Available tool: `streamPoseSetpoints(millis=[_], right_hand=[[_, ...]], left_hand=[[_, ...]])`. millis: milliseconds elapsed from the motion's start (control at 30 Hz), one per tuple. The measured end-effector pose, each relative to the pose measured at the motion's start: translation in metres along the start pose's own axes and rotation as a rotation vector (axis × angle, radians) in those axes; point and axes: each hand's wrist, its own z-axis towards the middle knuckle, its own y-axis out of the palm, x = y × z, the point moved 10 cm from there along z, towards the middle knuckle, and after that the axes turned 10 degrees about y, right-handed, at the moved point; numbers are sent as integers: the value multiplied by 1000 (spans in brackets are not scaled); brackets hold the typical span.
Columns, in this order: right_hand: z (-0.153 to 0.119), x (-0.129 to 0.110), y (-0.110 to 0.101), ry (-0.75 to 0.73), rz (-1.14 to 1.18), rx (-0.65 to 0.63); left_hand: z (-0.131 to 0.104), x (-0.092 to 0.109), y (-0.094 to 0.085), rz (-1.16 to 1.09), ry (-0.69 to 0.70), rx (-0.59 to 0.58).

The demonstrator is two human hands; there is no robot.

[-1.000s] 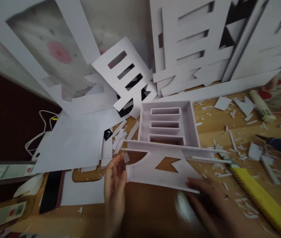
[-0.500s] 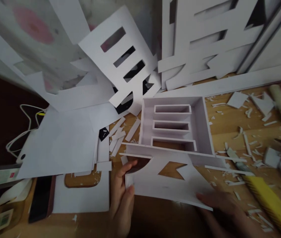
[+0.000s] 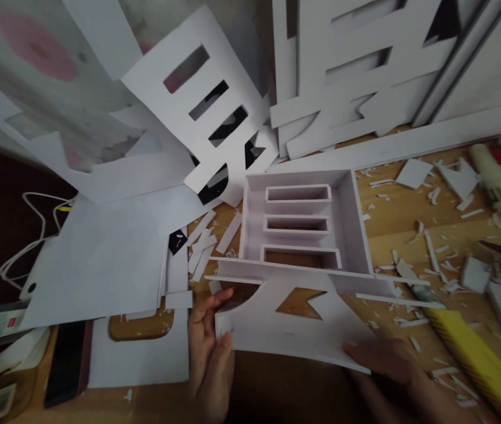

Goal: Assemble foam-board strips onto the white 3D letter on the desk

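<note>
A white foam-board structure (image 3: 295, 330) lies at the front of the table, its near part a flat panel with an arrow-tail cutout and a curved cutout. Behind, its walled box part (image 3: 348, 218) holds three raised rectangular frames. My left hand (image 3: 210, 347) grips the panel's left edge, thumb near the front corner and fingers by the curved cutout. At the panel's right front corner, my right hand (image 3: 378, 365) holds the edge with its thumb on top; its other fingers are dark and partly hidden.
Cut white sheets (image 3: 206, 106) lean at the back. A yellow cutter (image 3: 475, 359), scraps and a glue bottle (image 3: 495, 176) lie on the right. White sheets (image 3: 100, 253), a dark phone (image 3: 68, 362) and a white cable (image 3: 40, 218) are on the left.
The whole view has shifted slightly, so most things appear a little farther left. Both hands keep their hold on the panel.
</note>
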Motion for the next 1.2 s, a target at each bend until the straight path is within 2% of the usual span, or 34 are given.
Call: streamPoseSetpoints(millis=[133, 233, 400, 600, 833, 900, 967, 1033, 1067, 1133, 1200], right_hand=[[-4, 5, 1, 41, 26, 1], [-8, 10, 0, 60, 30, 42], [-5, 11, 1, 67, 34, 86], [0, 2, -5, 80, 58, 122], [-4, 27, 8, 195, 274, 57], [-5, 29, 10, 178, 286, 25], [-5, 28, 8, 149, 254, 2], [-5, 26, 6, 123, 224, -19], [-5, 25, 6, 112, 223, -33], [-4, 24, 7, 106, 236, -53], [-3, 24, 10, 111, 238, -72]], left_hand=[[-2, 4, -1, 7, 20, 100], [-3, 3, 0, -48, 25, 124], [-3, -2, 5, -214, -10, 113], [-2, 0, 7, -194, 56, 72], [-2, -1, 3, -83, 119, 57], [-6, 17, 0, 54, 225, 61], [-16, 51, 4, 354, 436, 39], [-31, 83, 26, 694, 672, -62], [-37, 91, 40, 805, 755, -139], [-43, 94, 64, 942, 803, -287], [-43, 85, 81, 1027, 758, -389]])
